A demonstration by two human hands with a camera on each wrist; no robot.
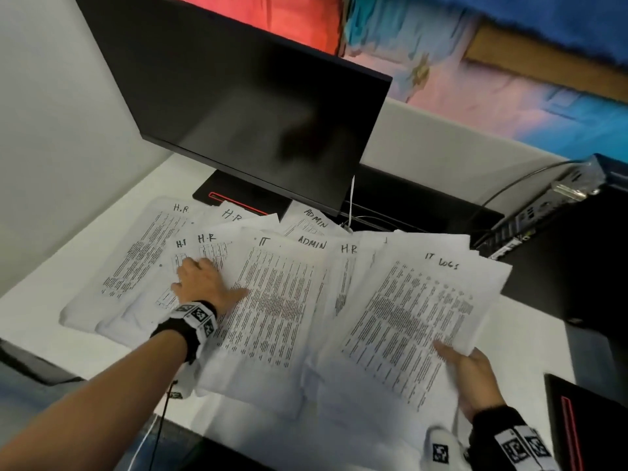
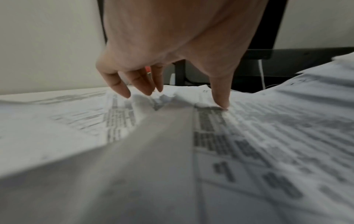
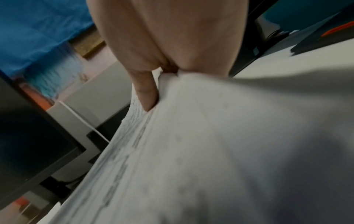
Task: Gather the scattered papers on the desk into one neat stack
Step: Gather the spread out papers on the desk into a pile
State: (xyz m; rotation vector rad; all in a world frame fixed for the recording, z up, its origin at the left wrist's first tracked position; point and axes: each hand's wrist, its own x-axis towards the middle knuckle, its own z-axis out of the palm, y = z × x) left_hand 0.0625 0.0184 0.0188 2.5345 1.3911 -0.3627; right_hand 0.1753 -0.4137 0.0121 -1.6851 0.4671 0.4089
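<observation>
Several printed sheets (image 1: 272, 300) headed H.R, ADMIN and IT lie fanned and overlapping across the white desk (image 1: 37, 321). My left hand (image 1: 210, 277) rests on the H.R sheets at the left. In the left wrist view, its bent fingertips (image 2: 124, 92) and thumb (image 2: 222, 103) press on the sheets (image 2: 268, 136), and the paper between them is bunched up. My right hand (image 1: 465, 365) grips the near right corner of a tilted bundle topped by an IT LOGS sheet (image 1: 418, 311). Its thumb (image 3: 147, 97) lies on top of the bundle (image 3: 210, 151), with the fingers hidden beneath.
A dark monitor (image 1: 244, 107) on a black stand (image 1: 234, 198) rises just behind the papers, with a white cable (image 1: 351, 205) hanging beside it. A black computer case (image 1: 560, 260) stands at the right. A black device with a red stripe (image 1: 584, 423) lies near right.
</observation>
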